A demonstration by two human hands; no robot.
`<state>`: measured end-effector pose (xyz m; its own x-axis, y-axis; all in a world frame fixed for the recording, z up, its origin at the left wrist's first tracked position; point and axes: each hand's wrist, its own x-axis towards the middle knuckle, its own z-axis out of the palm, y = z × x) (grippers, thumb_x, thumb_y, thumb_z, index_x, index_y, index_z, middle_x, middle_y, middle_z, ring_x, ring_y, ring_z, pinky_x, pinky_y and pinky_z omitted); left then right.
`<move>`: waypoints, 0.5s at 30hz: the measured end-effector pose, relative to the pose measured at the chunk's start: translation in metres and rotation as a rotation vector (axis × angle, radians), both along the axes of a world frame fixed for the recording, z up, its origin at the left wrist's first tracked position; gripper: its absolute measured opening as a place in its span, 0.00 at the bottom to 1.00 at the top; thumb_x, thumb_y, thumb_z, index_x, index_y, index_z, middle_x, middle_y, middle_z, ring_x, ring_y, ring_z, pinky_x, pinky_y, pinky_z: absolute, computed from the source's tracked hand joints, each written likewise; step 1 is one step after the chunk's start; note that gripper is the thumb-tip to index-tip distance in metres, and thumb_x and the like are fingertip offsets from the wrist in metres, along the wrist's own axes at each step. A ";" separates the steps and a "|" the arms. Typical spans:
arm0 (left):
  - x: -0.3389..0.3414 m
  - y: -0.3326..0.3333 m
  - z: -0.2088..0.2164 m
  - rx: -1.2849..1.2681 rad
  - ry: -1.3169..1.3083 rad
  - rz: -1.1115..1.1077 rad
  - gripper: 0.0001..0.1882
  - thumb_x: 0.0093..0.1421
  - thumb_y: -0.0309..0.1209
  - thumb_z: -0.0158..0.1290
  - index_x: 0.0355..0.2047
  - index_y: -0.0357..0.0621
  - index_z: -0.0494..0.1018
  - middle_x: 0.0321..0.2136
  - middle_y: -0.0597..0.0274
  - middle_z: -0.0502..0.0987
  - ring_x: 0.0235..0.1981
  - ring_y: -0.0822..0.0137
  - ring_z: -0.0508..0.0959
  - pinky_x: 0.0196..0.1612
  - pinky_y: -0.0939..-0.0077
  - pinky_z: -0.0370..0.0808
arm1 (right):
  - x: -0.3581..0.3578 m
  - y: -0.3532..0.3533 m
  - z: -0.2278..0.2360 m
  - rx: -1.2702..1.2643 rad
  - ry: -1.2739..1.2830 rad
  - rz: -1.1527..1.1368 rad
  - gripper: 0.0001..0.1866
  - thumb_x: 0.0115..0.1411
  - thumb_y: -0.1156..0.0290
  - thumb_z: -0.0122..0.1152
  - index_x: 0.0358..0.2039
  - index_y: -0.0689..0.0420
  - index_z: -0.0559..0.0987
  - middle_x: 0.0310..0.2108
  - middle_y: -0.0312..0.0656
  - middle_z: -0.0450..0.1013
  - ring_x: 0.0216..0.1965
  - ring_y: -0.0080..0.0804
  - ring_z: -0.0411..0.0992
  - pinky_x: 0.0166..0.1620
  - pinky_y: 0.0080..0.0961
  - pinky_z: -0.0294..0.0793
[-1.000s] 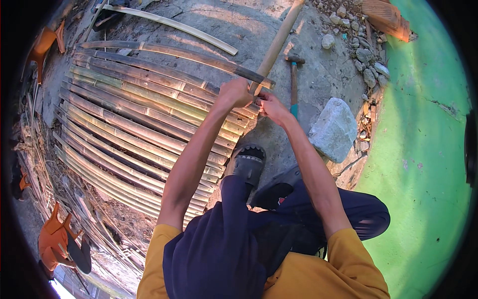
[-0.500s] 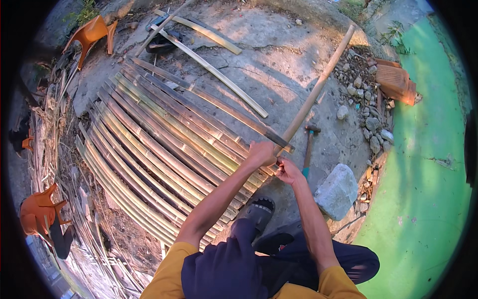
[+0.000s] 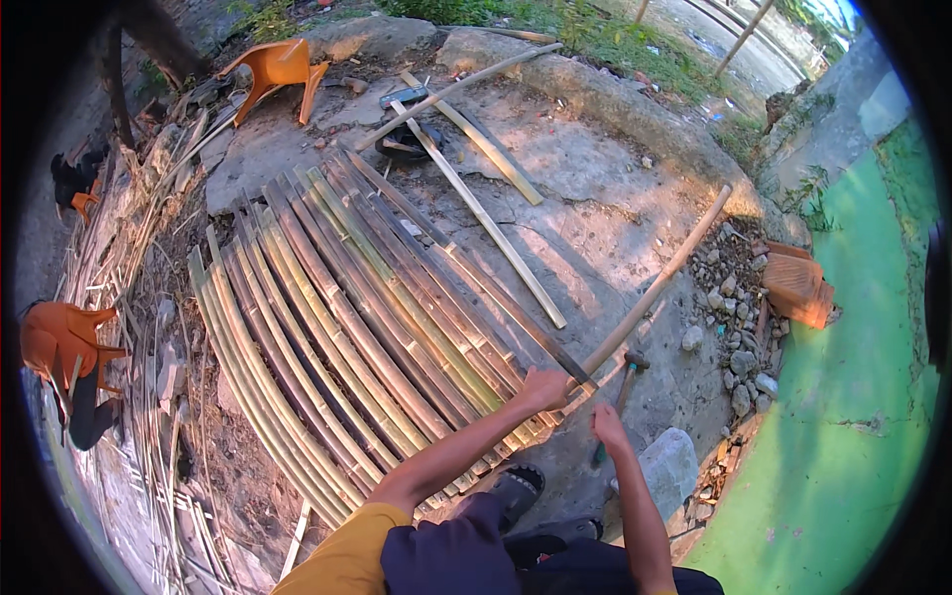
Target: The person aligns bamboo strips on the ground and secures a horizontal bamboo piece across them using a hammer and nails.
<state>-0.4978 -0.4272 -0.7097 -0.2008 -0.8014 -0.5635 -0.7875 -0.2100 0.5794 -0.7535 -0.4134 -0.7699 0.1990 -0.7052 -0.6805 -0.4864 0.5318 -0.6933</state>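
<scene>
My left hand (image 3: 544, 390) is closed at the near right corner of a row of split bamboo slats (image 3: 382, 332), against the end of the outermost dark slat (image 3: 540, 342). There that slat crosses a long round wooden pole (image 3: 659, 283). What the fingers hold is hidden. My right hand (image 3: 608, 426) is raised just right of the corner, apart from the left, with fingers pressed together. Anything in it is too small to make out. A hammer (image 3: 626, 387) with a dark head and teal grip lies on the ground beside the right hand, its lower handle partly covered.
A pale stone block (image 3: 666, 468) sits right of my forearm. Rubble (image 3: 734, 347) and stacked orange tiles (image 3: 796, 283) border a green floor (image 3: 843, 397). Loose strips (image 3: 486, 223) lie beyond the slats. Orange plastic chairs (image 3: 281, 67) and scattered bamboo scraps (image 3: 129, 268) are at left.
My right hand has drawn away from the left, toward the right and nearer to me. The left hand stays at the corner. The view has tilted up, showing more ground beyond.
</scene>
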 end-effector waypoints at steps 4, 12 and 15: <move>0.004 0.014 -0.016 -0.077 0.008 0.018 0.14 0.54 0.31 0.59 0.39 0.36 0.84 0.41 0.41 0.85 0.45 0.42 0.85 0.47 0.46 0.80 | -0.043 -0.029 0.054 0.014 0.293 0.286 0.19 0.71 0.58 0.47 0.26 0.55 0.74 0.21 0.32 0.67 0.22 0.23 0.64 0.26 0.34 0.64; 0.006 0.038 0.023 0.302 1.228 0.606 0.25 0.73 0.47 0.57 0.54 0.36 0.81 0.43 0.57 0.87 0.45 0.69 0.87 0.45 0.73 0.85 | 0.047 -0.014 0.118 -0.251 -0.029 0.120 0.17 0.76 0.59 0.56 0.36 0.59 0.79 0.24 0.31 0.72 0.26 0.18 0.67 0.28 0.22 0.64; 0.035 0.064 0.037 0.083 1.048 0.670 0.20 0.72 0.40 0.59 0.53 0.34 0.81 0.44 0.53 0.87 0.46 0.66 0.87 0.51 0.75 0.84 | 0.095 0.000 0.111 -0.444 -0.012 0.228 0.14 0.75 0.63 0.58 0.39 0.62 0.81 0.27 0.31 0.74 0.30 0.17 0.69 0.34 0.20 0.67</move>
<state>-0.4626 -0.3630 -0.6727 -0.1494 -0.8890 -0.4330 0.3215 -0.4577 0.8289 -0.6585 -0.4137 -0.6593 0.3879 -0.8641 -0.3209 -0.5464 0.0648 -0.8350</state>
